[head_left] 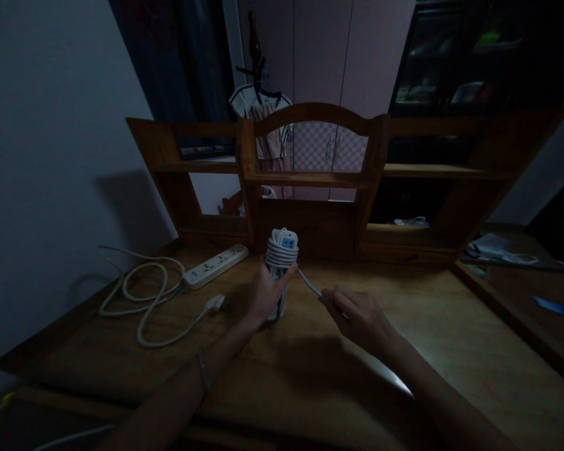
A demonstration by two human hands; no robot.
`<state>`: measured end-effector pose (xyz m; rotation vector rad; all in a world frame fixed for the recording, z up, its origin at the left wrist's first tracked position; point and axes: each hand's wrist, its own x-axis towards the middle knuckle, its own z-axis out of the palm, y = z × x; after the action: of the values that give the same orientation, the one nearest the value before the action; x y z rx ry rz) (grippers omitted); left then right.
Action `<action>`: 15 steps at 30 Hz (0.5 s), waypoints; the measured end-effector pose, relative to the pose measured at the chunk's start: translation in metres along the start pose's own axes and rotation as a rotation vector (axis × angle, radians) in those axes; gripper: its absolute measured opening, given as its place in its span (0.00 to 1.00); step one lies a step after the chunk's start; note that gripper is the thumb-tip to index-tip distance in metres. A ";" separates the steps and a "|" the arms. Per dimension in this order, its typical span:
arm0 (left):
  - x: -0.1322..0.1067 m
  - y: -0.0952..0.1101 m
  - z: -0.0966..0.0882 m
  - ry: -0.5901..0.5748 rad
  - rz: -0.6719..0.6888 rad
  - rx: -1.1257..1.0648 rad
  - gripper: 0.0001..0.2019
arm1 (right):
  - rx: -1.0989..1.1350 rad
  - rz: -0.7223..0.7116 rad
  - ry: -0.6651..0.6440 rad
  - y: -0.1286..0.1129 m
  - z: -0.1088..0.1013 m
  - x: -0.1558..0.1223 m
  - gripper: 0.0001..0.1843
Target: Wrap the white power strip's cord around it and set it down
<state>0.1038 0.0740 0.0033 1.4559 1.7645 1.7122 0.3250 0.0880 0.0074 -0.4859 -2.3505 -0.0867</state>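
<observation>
My left hand is closed around a white power strip held upright over the wooden desk. A white cord is wound in several turns about its upper part, and a blue socket face shows at the top. From the coils the cord runs right, taut, to my right hand, whose fingers pinch it. Left of my hands lies a second white power strip, flat on the desk. Its loose cable curls toward the wall and ends in a white plug.
A wooden shelf unit stands along the back of the desk. At the left is a wall. On a lower surface to the right lies a blue flat item. Clothes hang on a rack behind the shelf.
</observation>
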 end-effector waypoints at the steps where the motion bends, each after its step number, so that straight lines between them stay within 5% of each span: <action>1: -0.003 0.004 -0.001 -0.060 0.003 0.047 0.30 | -0.034 -0.049 0.026 -0.004 -0.001 0.000 0.05; 7: -0.020 0.023 -0.007 -0.519 0.129 -0.010 0.27 | -0.084 -0.184 0.114 -0.016 -0.009 0.003 0.11; 15: -0.023 0.022 -0.008 -0.759 0.317 -0.029 0.38 | -0.045 -0.182 0.153 -0.012 -0.007 0.002 0.10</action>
<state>0.1174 0.0464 0.0146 2.0831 1.1367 1.0454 0.3242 0.0762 0.0149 -0.2755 -2.2410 -0.2529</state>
